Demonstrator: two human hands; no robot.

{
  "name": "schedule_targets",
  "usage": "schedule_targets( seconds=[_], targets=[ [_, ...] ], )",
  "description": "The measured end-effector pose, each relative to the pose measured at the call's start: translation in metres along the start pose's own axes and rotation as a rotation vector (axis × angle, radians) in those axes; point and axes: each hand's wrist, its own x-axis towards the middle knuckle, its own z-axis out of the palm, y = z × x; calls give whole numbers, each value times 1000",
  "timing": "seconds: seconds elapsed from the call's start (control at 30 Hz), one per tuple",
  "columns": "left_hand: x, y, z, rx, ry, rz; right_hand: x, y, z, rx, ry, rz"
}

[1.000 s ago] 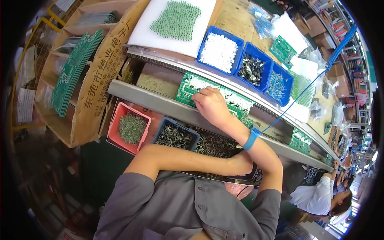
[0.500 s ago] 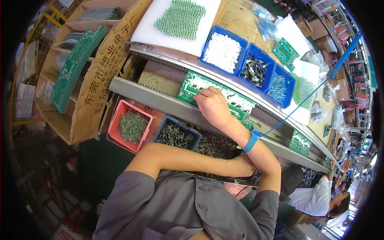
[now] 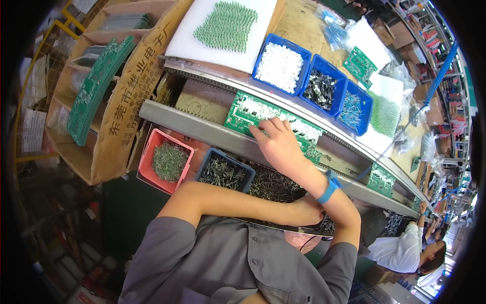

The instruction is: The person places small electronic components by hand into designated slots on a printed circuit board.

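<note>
My right hand (image 3: pixel 279 143), a blue strap (image 3: pixel 330 186) around its wrist, is over a green circuit board (image 3: pixel 243 109) lying between two metal rails. Its thumb stands apart from the bent fingers, and I see no part between them. Small dark and pale components stand on the board. My left forearm reaches across beneath the right one. The left hand (image 3: pixel 308 210) is low at the right end of a dark bin of loose small parts (image 3: pixel 273 185); its fingers are hidden.
Beyond the rail stand blue trays of white parts (image 3: pixel 279 68), dark metal-legged parts (image 3: pixel 323 91) and blue components (image 3: pixel 352 112). White foam (image 3: pixel 182 40) holds rows of green components. Nearer are a pink bin (image 3: pixel 169 161) and a carton (image 3: pixel 109 164) with boards. A co-worker (image 3: pixel 397 251) sits right.
My right hand has shifted right and slightly toward me over the board, and its thumb and fingers have come apart. The left hand stays nearly in place.
</note>
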Motion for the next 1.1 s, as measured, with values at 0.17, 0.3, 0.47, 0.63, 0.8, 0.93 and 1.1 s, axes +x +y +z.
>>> schedule_targets(
  seconds=[0.17, 0.3, 0.47, 0.63, 0.8, 0.93, 1.1],
  targets=[
    [-5, 8, -23, -185, 68, -68, -39, -4, -80, 124, 60, 205],
    [-23, 8, -90, 334, -138, 181, -122, 1, -120, 53, 59, 657],
    [-50, -16, -190, 358, 10, -156, -264, -6, -94, -91, -198, 1145],
    [-73, -47, -234, 454, 222, -345, -294, -31, -61, -40, -306, 1293],
    [-81, -70, -242, 510, 212, -302, -302, -30, -46, -62, -183, 1339],
    [-80, -76, -240, 584, 172, -261, -301, -31, -45, -52, -170, 1297],
    [-78, -83, -238, 657, 143, -196, -298, -32, -46, -58, -177, 1273]
  ],
)
